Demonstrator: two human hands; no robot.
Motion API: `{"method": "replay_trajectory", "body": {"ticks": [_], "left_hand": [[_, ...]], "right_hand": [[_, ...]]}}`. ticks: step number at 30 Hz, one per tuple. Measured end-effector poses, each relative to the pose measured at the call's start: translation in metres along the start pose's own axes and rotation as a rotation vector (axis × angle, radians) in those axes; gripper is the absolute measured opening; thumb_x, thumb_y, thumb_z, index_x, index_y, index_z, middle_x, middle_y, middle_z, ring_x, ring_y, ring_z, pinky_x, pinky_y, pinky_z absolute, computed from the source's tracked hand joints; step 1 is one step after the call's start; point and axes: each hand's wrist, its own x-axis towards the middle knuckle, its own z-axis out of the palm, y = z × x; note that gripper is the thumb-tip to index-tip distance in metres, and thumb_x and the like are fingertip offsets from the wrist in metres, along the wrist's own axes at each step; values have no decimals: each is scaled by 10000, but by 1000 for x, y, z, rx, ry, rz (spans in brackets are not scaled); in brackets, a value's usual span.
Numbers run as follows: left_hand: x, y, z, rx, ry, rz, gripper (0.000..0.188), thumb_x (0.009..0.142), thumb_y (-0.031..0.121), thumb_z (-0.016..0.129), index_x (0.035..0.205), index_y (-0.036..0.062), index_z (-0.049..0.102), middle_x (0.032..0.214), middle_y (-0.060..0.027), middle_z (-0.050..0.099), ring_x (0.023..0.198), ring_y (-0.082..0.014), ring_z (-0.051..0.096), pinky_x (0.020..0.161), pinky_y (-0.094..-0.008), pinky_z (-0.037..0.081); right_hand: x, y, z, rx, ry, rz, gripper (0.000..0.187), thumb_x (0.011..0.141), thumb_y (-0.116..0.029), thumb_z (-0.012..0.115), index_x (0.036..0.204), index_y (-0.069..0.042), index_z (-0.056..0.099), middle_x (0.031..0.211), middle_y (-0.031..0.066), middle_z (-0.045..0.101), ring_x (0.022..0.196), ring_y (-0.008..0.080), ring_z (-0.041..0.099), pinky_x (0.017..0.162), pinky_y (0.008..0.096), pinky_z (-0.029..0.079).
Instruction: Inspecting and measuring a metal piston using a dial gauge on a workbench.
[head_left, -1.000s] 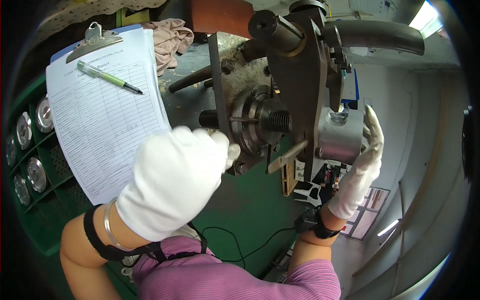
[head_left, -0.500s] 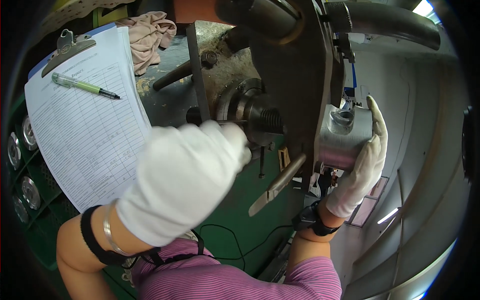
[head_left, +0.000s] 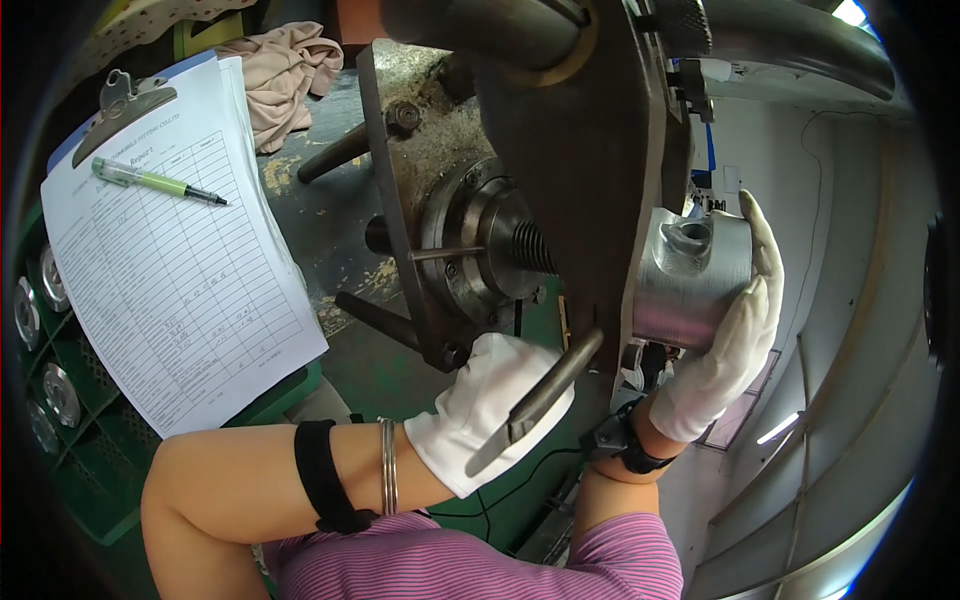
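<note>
A silver piston sits against the right face of an upright dark steel plate. My right hand, white-gloved, cups its outer end, fingers straight up along it. My left hand, also gloved, is below the fixture's threaded screw and round flange. A metal lever crosses in front of this hand; its fingers are mostly hidden, so its grip does not show. A thin rod sticks out of the screw's collar.
On the left, a clipboard holds printed sheets with a green pen on top. Beyond lies a crumpled beige cloth. Green crates with round metal parts stand at far left. Steel bars jut from the fixture.
My left hand has moved down and right, from beside the screw's collar to behind the lever, uncovering the rod and flange. My right hand stays on the piston.
</note>
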Motion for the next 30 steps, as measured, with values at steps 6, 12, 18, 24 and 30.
{"method": "replay_trajectory", "body": {"ticks": [6, 12, 18, 24, 30], "left_hand": [[4, 6, -7, -207, 294, -236, 117, 761, 112, 599, 669, 54, 554, 550, -93, 526, 477, -293, 576, 459, -389, 473], [4, 3, -6, -283, 247, -356, 103, 730, 81, 618, 671, 35, 549, 568, -112, 559, 523, -288, 627, 458, -380, 499], [-6, -21, -26, -67, 129, -48, 125, 618, 131, 635, 610, 45, 545, 529, -100, 538, 461, -251, 591, 417, -372, 466], [-19, -29, -71, 327, -87, -101, 144, 721, 170, 625, 628, 105, 536, 536, -49, 513, 475, -215, 552, 445, -364, 397], [-21, -41, -88, 702, 1, -128, 390, 775, 443, 694, 651, 126, 504, 537, -15, 456, 498, -185, 507, 463, -333, 359]], "right_hand": [[0, -6, 5, 7, 51, 88, 505, 877, -126, 436, 1321, 112, 469, 1255, 171, 559, 1118, 191, 543, 1013, 310, 380], [1, -7, 3, 11, 41, 101, 510, 869, -117, 452, 1323, 116, 465, 1247, 166, 562, 1112, 183, 541, 1009, 298, 375], [-1, -2, 5, 63, 51, 84, 524, 867, -126, 474, 1329, 121, 454, 1261, 165, 556, 1116, 180, 534, 1008, 286, 367], [0, -3, 2, 64, 41, 78, 522, 865, -116, 474, 1329, 122, 453, 1268, 160, 554, 1118, 172, 529, 1005, 281, 368], [1, -4, 4, 105, 41, 83, 513, 856, -83, 460, 1327, 121, 454, 1271, 166, 554, 1126, 184, 532, 1025, 293, 358]]}}
